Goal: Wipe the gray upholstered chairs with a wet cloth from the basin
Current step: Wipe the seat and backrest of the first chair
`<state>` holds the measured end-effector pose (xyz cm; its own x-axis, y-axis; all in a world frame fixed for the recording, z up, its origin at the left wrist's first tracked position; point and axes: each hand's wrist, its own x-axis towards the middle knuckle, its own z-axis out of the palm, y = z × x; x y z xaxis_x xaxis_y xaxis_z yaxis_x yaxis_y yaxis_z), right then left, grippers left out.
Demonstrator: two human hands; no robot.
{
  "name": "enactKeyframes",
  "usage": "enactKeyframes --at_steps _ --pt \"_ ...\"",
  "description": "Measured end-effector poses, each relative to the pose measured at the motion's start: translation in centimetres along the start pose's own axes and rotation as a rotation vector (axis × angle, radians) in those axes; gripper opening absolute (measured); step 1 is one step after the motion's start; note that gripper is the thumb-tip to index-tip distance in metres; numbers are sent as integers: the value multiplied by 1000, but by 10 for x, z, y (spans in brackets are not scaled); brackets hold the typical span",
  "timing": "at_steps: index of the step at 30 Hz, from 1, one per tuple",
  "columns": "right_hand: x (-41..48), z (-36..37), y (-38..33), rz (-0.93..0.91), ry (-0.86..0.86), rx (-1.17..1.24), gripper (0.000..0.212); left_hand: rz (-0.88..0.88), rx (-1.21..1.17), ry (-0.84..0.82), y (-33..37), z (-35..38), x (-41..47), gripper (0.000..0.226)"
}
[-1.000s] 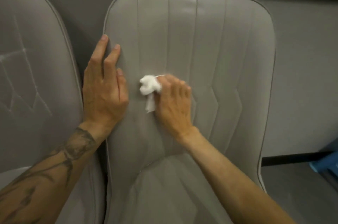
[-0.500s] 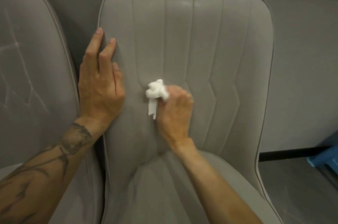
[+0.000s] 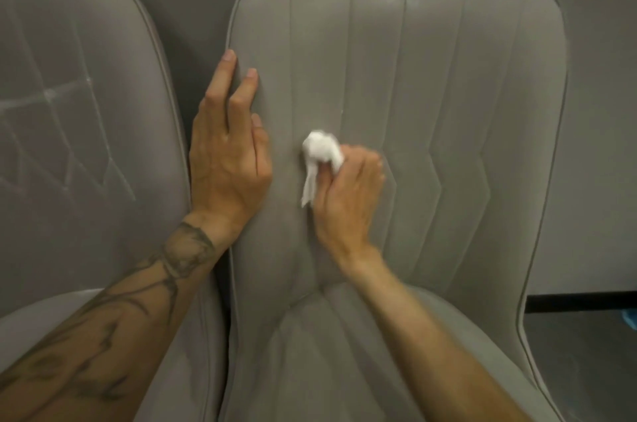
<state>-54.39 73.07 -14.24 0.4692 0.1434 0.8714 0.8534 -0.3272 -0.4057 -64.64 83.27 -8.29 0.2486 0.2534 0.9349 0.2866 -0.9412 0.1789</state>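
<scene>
head view. the right hand (image 3: 348,194) closes its grip round a crumpled white cloth (image 3: 320,151), fingers curled tight. the wad bulges out of the grip toward the upper left and a loose tail hangs down beside the palm. the cloth is pressed on the backrest of the gray chair (image 3: 448,94), left of the backrest's middle and above the crease where backrest meets seat. its long axis runs up and down, roughly parallel with the stitched channels. most of the backrest lies above and to the right of the grip, so the coming stroke probably has to travel that way. the right forearm rises across the seat. the left hand (image 3: 229,159) lies flat on the backrest's left edge, fingers straight and pointing up, holding nothing, apparently steadying the chair. a second gray chair (image 3: 69,111) stands just beside, on the left. the basin is out of view.
</scene>
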Motion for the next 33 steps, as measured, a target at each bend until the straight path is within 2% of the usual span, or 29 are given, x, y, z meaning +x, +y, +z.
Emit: enactKeyframes --at_steps 2,5,6,10,12,15,17,21,25,28,30,33 --pt "47 -2 4 18 101 -27 33 -3 5 2 0 0 1 45" --pt "79 5 -9 36 185 78 36 -5 10 0 0 0 1 45" --pt "72 7 -16 -16 156 102 32 -6 9 -4 0 -1 1 45" --pt "25 -6 -25 -334 -135 30 25 -42 -32 -6 2 -4 2 46" --pt "66 -8 -23 -325 -68 -35 25 -36 -14 -13 3 -5 2 46" --pt "149 -2 -38 -163 192 -68 26 -27 8 -32 1 -5 2 46" --pt "154 3 -50 -193 208 -60 27 -33 16 -37 1 -5 2 46" --pt "72 2 -44 -341 -90 -25 20 -82 -19 -61 5 -11 2 45" --pt "35 -16 -36 -292 -295 32 27 -135 -36 -225 15 -39 -6 51" --pt "14 -38 -44 -132 -458 212 28 -165 -19 -336 23 -73 -31 39" --pt "-8 -54 -56 -25 -533 344 23 -253 -90 -390 28 -100 -59 28" --pt "-49 -77 -83 -7 -649 415 27 -502 -228 -401 36 -147 -100 15"
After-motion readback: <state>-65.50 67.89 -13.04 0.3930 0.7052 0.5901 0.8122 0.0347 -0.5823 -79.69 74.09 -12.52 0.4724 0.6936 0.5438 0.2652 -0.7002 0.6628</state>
